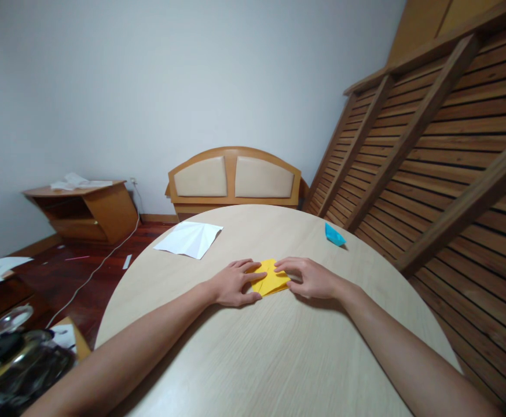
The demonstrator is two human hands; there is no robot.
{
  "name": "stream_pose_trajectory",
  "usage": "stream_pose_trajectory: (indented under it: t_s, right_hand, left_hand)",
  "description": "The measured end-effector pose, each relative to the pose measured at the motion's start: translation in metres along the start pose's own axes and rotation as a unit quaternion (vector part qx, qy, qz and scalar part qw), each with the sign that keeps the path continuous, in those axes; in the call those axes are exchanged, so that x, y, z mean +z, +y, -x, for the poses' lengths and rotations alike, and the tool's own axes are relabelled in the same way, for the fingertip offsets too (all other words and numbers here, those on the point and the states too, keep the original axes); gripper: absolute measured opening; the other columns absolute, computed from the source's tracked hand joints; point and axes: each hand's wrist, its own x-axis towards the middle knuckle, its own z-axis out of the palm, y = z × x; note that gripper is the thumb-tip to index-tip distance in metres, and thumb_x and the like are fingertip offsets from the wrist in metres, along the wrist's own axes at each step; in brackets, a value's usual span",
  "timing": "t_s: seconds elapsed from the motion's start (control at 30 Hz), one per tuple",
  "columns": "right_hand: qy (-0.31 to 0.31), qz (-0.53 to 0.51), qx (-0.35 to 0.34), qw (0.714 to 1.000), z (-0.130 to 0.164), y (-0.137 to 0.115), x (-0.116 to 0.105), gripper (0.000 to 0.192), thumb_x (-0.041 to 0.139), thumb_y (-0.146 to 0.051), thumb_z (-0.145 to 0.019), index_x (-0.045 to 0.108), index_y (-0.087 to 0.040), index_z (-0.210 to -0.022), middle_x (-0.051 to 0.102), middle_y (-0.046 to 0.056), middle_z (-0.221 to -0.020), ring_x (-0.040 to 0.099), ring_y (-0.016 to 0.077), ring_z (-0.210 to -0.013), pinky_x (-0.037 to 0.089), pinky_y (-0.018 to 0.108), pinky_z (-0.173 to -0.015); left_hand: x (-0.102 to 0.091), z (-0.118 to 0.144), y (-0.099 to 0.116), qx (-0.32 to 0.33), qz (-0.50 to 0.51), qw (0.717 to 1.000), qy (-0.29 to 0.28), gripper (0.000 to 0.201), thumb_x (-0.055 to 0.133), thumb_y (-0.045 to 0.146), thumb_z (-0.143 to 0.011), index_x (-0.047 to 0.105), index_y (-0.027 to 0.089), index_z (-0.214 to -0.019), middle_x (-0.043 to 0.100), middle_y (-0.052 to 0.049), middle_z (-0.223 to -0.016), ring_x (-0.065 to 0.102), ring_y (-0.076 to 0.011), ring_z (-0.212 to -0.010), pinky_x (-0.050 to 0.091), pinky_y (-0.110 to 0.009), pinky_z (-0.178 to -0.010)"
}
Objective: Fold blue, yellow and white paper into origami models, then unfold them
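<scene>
Head view: going left to right, I see a creased white paper sheet (189, 238) lying on the round wooden table (279, 359), then my left hand (233, 284) lying flat with fingers spread, pressing the left side of a folded yellow paper (270, 278) near the table's middle. My right hand (307, 277) meets it from the other side, fingers extended and pressing down on the paper's right edge, neither hand curled around it. Farther right, well apart, a small blue folded paper (334, 234) sits near the table's edge.
</scene>
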Motion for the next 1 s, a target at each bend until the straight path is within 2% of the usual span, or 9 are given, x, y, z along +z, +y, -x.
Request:
stream_pose_trajectory:
  t_s: [0.27,0.6,1.0]
  right_hand:
    - [-0.011,0.024,-0.021,0.999,-0.001,0.0,0.0,0.032,0.061,-0.014,-0.08,0.073,-0.022,-0.108,0.073,0.005,-0.114,0.065,0.0217,-0.108,0.047,0.037,-0.101]
    - [-0.028,0.064,-0.035,0.997,-0.002,-0.003,0.004,0.027,0.057,-0.014,-0.086,0.076,-0.023,-0.103,0.072,0.007,-0.112,0.063,0.0219,-0.106,0.048,0.036,-0.097]
    - [-0.025,0.05,-0.057,0.997,-0.007,-0.01,0.011,0.021,0.053,-0.016,-0.091,0.072,-0.022,-0.099,0.073,0.006,-0.106,0.064,0.0208,-0.102,0.047,0.034,-0.094]
  left_hand:
    - [-0.002,-0.002,0.001,0.023,-0.002,1.0,-0.007,0.062,0.053,0.053,-0.093,0.048,0.021,-0.146,0.044,-0.016,-0.151,0.039,-0.0348,-0.14,0.033,-0.051,-0.115]
    - [-0.002,-0.002,0.002,0.037,0.014,0.999,-0.006,0.049,0.046,0.044,-0.098,0.052,0.024,-0.143,0.047,-0.014,-0.149,0.042,-0.0312,-0.139,0.032,-0.05,-0.116]
    - [-0.001,-0.003,0.003,0.034,0.01,0.999,-0.013,0.058,0.057,0.045,-0.09,0.051,0.023,-0.143,0.046,-0.015,-0.15,0.043,-0.0348,-0.138,0.033,-0.053,-0.114]
